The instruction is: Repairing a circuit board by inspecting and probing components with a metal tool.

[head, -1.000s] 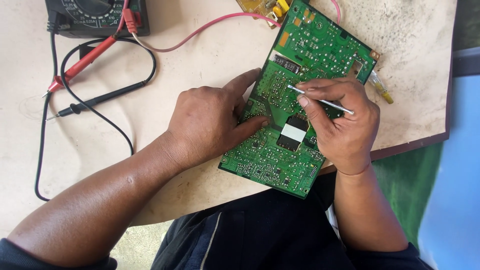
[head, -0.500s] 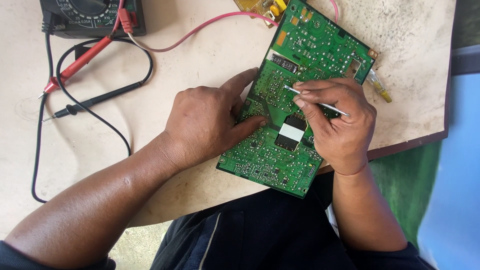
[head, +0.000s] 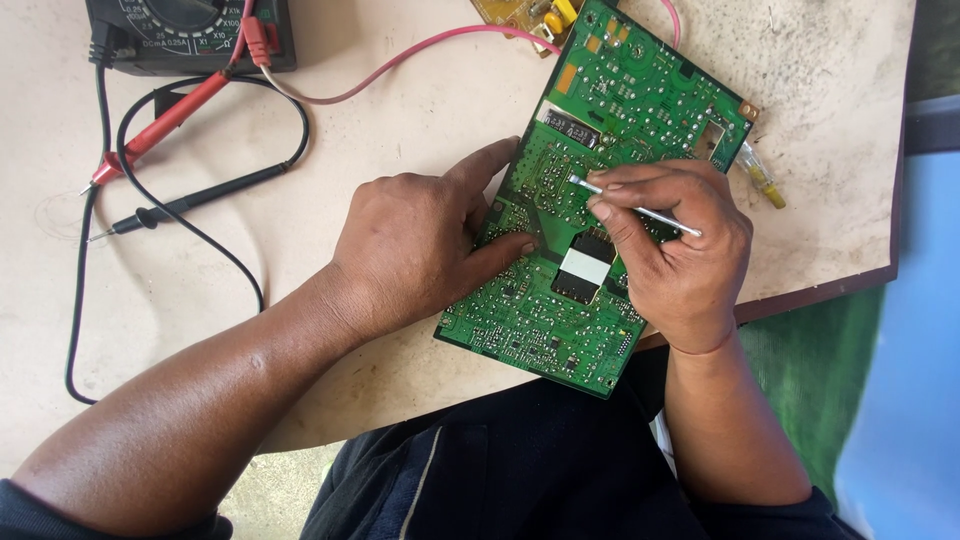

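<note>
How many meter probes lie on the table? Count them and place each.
2. The red probe lies slanted just below the meter. The black probe lies below it, left of the left hand. Neither hand touches them.

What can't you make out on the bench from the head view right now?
- Multimeter: top cut off by the frame edge.
- Circuit board: middle hidden under the left hand and right hand.
- Thin metal tool: rear end hidden inside the right hand.
- Yellow board: mostly cut off.
</note>
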